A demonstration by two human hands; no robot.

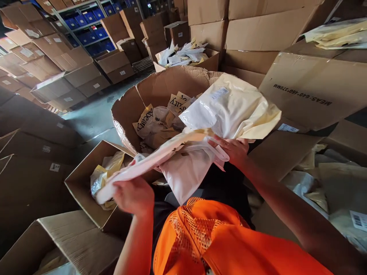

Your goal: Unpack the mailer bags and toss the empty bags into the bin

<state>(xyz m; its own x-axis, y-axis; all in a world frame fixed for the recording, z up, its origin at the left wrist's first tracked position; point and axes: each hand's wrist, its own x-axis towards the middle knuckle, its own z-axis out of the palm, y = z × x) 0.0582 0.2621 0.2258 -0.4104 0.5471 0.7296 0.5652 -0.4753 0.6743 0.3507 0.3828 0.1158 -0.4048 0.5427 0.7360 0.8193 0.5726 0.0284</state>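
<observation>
Partly hidden, L hand (134,195) grips blurry pkg (153,163) by L end.

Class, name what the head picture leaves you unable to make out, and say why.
All in the head view:
Held packaging: contents hidden by its wrapping.
Left hand: some fingers hidden behind the packaging.
Label on the cream bag: print too small.
Bottom-left box: cut off by the picture's edge.
</observation>
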